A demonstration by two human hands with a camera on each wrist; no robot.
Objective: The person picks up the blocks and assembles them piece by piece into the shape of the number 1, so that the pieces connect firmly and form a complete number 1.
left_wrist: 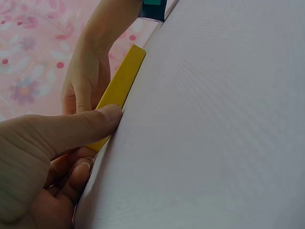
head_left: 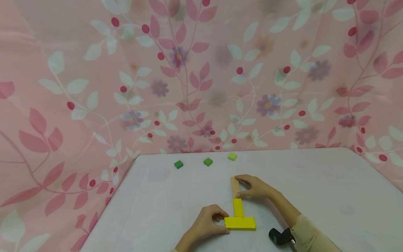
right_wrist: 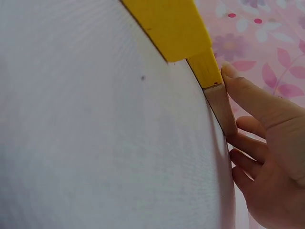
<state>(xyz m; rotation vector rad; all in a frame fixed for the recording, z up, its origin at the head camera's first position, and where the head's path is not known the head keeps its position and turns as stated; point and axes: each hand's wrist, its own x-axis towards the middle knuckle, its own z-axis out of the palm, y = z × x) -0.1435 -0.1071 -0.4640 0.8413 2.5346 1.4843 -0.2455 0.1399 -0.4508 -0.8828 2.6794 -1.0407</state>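
Note:
A wide yellow wooden block [head_left: 240,224] lies crosswise on the white table. My left hand [head_left: 206,221] pinches its left end, thumb at the near edge and fingers at the far edge. Behind its middle a shorter yellow block [head_left: 238,208] stands lengthwise, touching it. Beyond that, end to end, is a plain wood-coloured block [head_left: 235,185]. My right hand [head_left: 255,188] grips this plain block, thumb near its close end and fingertips at its far end. In the right wrist view, the thumb is by the joint between the plain block [right_wrist: 220,107] and the short yellow block [right_wrist: 206,67].
Along the back of the table lie a dark green block [head_left: 178,164], a mid-green block [head_left: 208,161] and a light green block [head_left: 232,156]. A black device [head_left: 279,237] is by the right sleeve. A pink floral curtain [head_left: 195,77] hangs behind.

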